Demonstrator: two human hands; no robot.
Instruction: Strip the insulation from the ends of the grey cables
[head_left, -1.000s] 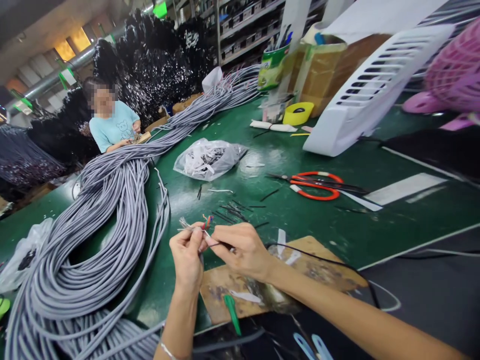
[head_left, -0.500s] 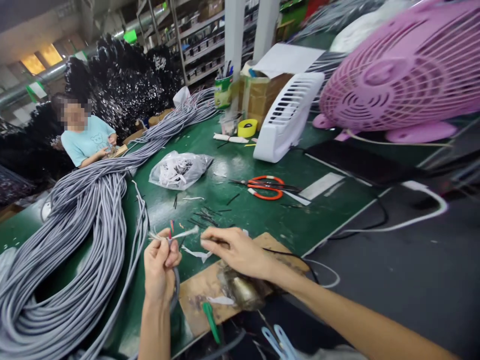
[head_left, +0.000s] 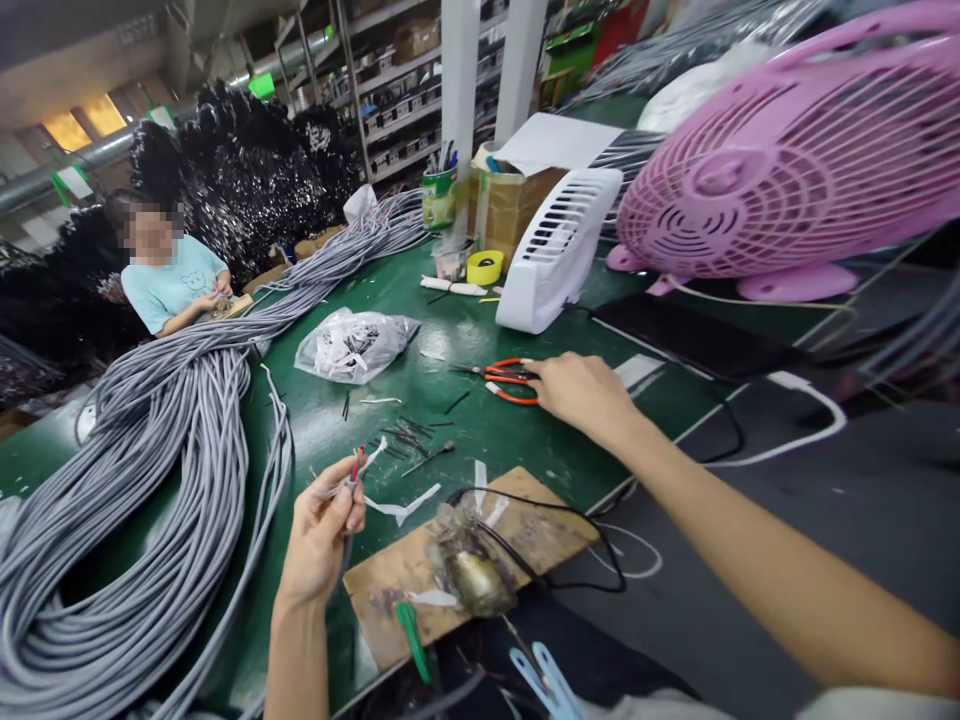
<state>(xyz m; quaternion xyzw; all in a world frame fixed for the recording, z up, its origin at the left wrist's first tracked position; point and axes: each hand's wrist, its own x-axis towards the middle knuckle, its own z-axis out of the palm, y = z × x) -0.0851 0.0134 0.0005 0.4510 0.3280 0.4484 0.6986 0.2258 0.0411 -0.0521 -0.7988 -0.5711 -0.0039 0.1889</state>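
Near the lower middle, my left hand (head_left: 324,530) pinches the end of a grey cable (head_left: 346,550). Its stripped red and blue wires (head_left: 355,468) and loose white strands (head_left: 375,450) stick up past the fingertips. Over to the right, my right hand (head_left: 581,395) has its fingers closed at the handles of orange-handled scissors (head_left: 510,372), which lie on the table with their dark tips pointing left. Between the hands lie a thin dark stick-like tool (head_left: 429,460), short black offcuts (head_left: 405,435) and a white strip (head_left: 401,508).
A thick bundle of grey cables (head_left: 217,430) fills the left side. Beyond the hands are a plastic bag of scraps (head_left: 352,345), yellow tape (head_left: 484,266), a white fan-like unit (head_left: 559,250) and a pink fan (head_left: 720,190). A wooden board (head_left: 540,510) lies in front. Another person (head_left: 176,275) sits across.
My right hand has moved away from beside the left hand, right and forward to the scissors. The thin dark tool now shows on the table. My left hand still holds the cable end.
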